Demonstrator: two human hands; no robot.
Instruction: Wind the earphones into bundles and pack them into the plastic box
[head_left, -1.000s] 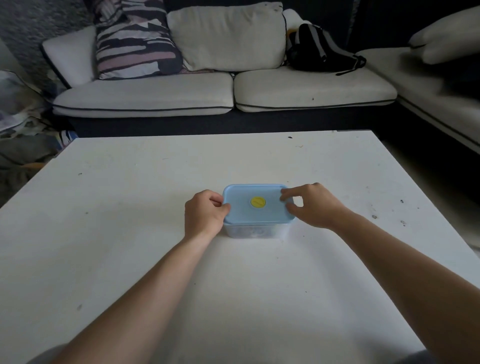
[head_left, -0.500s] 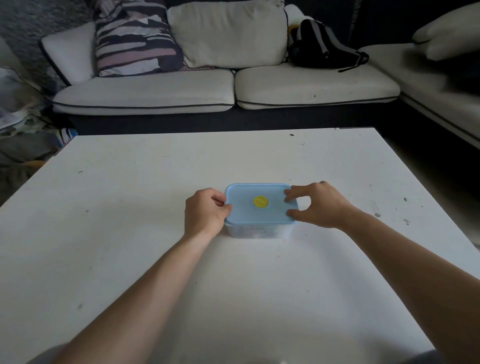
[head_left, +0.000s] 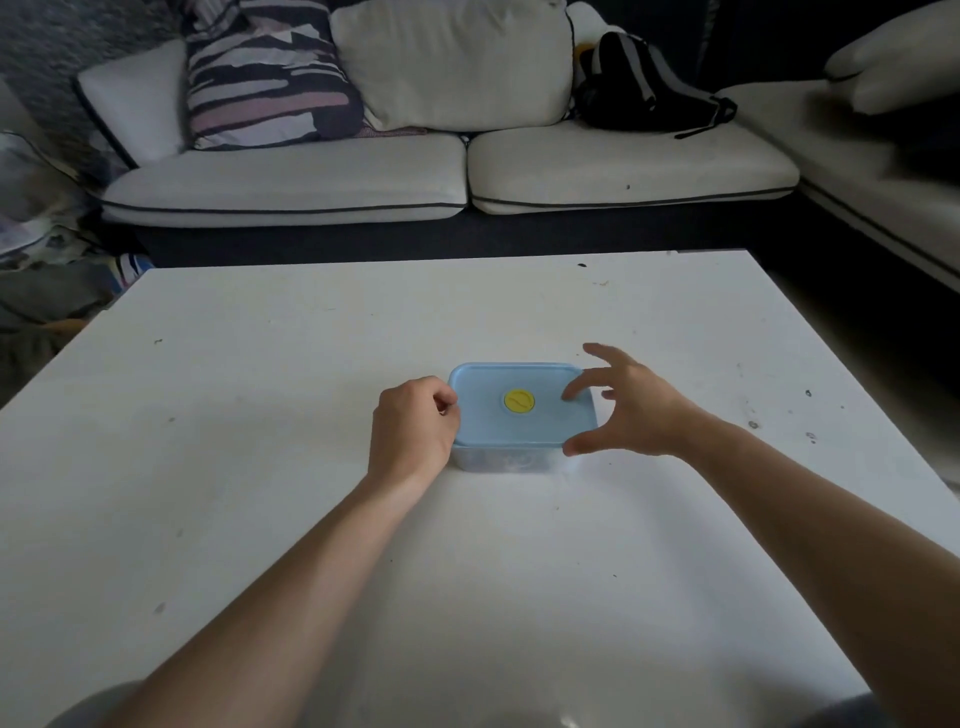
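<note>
White table (head_left: 260, 415): right hand (head_left: 628, 410) just lets go of the lid (head_left: 488, 415), fingers spread. Left hand (head_left: 415, 426) sits curled at the plastic box (head_left: 498, 461) edge, grip unclear. Looks packed.

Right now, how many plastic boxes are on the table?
1. The box sits mid-table with its blue lid on. The left hand is curled against its left side, and the right hand is spread open at its right side. No other box shows.

The plastic box (head_left: 506, 462) has a light blue lid (head_left: 483, 423) with a yellow round knob (head_left: 519, 400). The bench (head_left: 311, 364) is white. One cushion (head_left: 270, 78) has dark, pink and white stripes.
</note>
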